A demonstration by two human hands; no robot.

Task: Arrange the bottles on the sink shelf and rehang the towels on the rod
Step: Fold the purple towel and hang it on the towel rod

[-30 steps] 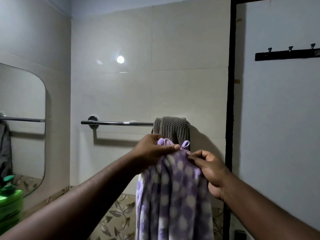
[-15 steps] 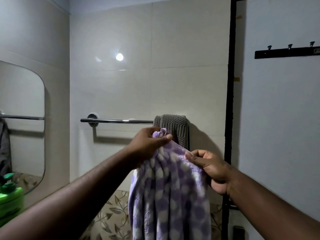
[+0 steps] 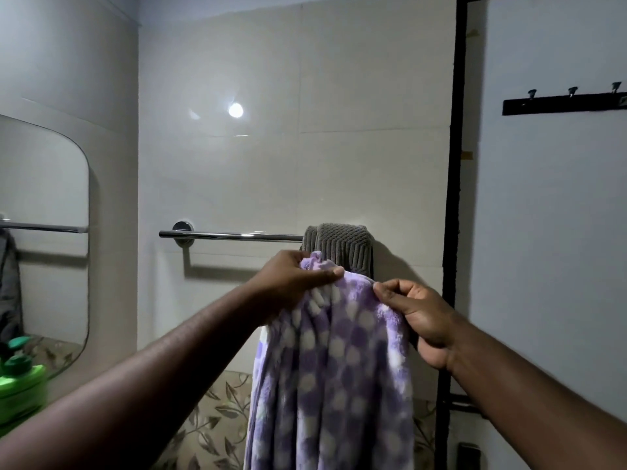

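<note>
Rehanging towels now, judging by the pose: holding the purple spotted towel (image 3: 339,368) up in front of the rod (image 3: 230,236), just below bar height, not yet over it. Gripping a bunched top corner with the left hand (image 3: 298,279), fingers (image 3: 325,274) curled round the fabric, thumb clamped across. Pinching the top edge further right with the right hand (image 3: 417,317), fingers (image 3: 390,296) narrow on the hem, the rest loosely curled. Keeping both grips near each other, just in front of the grey towel (image 3: 342,245) already draped at the right end of the rod.

Next, probably: lift the top edge above the bar, shift left onto the bare chrome stretch, feed the edge over, let it drop on the wall side, even out both halves. Needs spreading the hands apart first, else hangs as a clump. Watch for dragging the grey towel off.

Looks plush and fleecy, lilac with pale dots; hangs in long soft folds past the bottom of view, so cannot see the lower end. Expect limp, light, prone to sliding off smooth chrome if hung uneven.

Cannot judge the bottle half from here: only a green pump bottle (image 3: 20,378) at far left by the mirror (image 3: 44,232), shelf not in view.
</note>
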